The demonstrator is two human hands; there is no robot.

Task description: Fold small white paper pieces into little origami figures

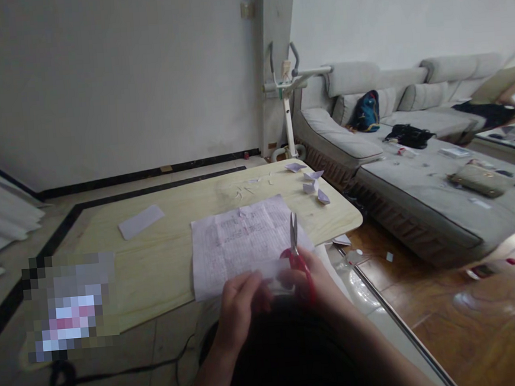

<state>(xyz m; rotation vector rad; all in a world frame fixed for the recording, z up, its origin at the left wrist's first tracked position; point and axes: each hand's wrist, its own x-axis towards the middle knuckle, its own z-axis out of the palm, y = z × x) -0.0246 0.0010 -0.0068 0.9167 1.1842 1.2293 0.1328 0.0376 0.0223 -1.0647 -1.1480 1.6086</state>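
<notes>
Between my two hands is a small piece of white paper (270,269). My left hand (243,301) pinches its left end, fingers curled under it. My right hand (311,275) is wrapped round the red handles of a pair of scissors (293,235), whose blades point up and away from me, slightly parted. The fingers of that hand also touch the right end of the paper. Just beyond my hands, a large creased sheet of paper with writing (238,236) lies on the pale wooden table (177,247).
Several folded paper pieces (312,180) sit at the table's far right, with thin paper scraps (246,191) nearby. A blank paper strip (141,222) lies to the left, near a blurred-out patch (71,315). A grey sofa (418,192) stands right, with a person (499,96) farther back.
</notes>
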